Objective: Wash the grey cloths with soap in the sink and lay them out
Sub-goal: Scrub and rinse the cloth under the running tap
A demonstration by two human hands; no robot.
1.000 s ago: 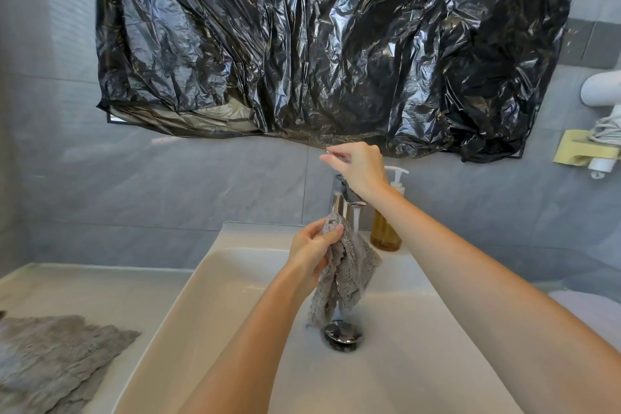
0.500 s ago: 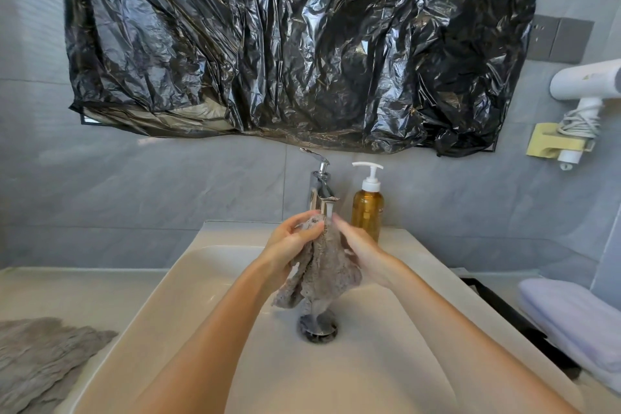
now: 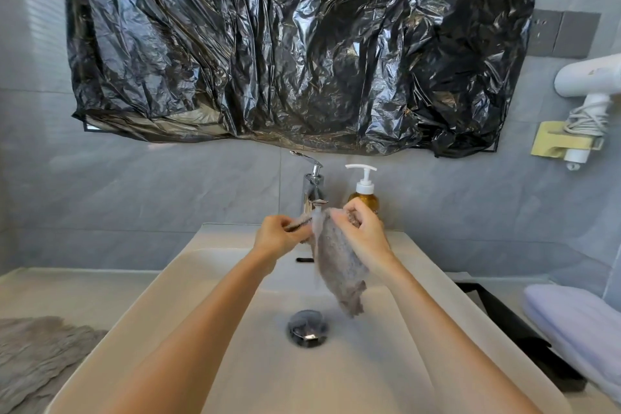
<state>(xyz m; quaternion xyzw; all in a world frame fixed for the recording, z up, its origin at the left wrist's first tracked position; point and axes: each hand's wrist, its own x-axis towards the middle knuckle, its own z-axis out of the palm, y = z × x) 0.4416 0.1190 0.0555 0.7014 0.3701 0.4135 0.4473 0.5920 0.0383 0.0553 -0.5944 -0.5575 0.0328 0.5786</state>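
A: Where is the cloth at this point?

B: One grey cloth (image 3: 339,267) hangs over the sink (image 3: 181,286), just under the spout of the tap (image 3: 314,183) and above the drain (image 3: 307,328); its lower corner dangles clear of the basin floor; a second grey cloth (image 3: 40,353) lies flat on the counter at the left, well apart.

A: And the hands?

B: The left hand (image 3: 279,235) pinches the top edge, fingers curled together on the fabric; the right hand (image 3: 364,232) has its fingers curled round the upper right part, bunching it; both grips look firm.

A: Which step is it, by your reckoning?

B: Wetting, I judge, before any soap; a thin stream seems to fall from the spout onto the top edge between the hands, though blur makes it hard to be sure; the soap bottle (image 3: 363,191) stands just behind the right hand, its pump up.

A: How to do it well?

B: Spread the top edge wider, so the water meets open fabric and not a bunch; feed the cloth through the stream hand over hand until the low corner is soaked too; hold it low in the basin, so nothing splashes the counter or the folded towel (image 3: 578,316) at the right; then free the right hand for the pump, since it is the nearer one; wet fabric grows heavy and slippery, so the left pinch should take more cloth first.
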